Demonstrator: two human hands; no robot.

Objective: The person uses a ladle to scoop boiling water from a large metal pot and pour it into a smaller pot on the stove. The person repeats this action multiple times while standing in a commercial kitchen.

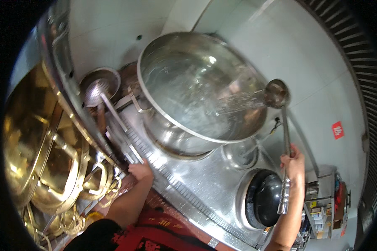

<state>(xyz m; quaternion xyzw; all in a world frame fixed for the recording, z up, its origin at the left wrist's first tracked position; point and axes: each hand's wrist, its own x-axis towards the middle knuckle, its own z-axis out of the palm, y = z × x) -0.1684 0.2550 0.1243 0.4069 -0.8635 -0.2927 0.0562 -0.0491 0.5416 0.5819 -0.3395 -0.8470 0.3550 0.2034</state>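
Observation:
My right hand [292,163] is closed on the handle of a long metal ladle [277,93], whose bowl is tipped at the right rim of a large steel pot [188,131]. Water streams from beside the ladle's bowl into the pot, where the water [188,91] is stirred up. My left hand [141,171] is at the lower end of a long metal bar or handle [135,152] at the stove's left edge; whether its fingers grip it is unclear. A perforated metal skimmer [95,92] rests over a bowl left of the pot.
The steel stove top [194,182] has a grated channel along its front. A black wok or lid [265,197] sits on the nearer burner ring. Several brass-coloured pots [62,163] stand at the left. A shelf with goods [322,216] is at the lower right.

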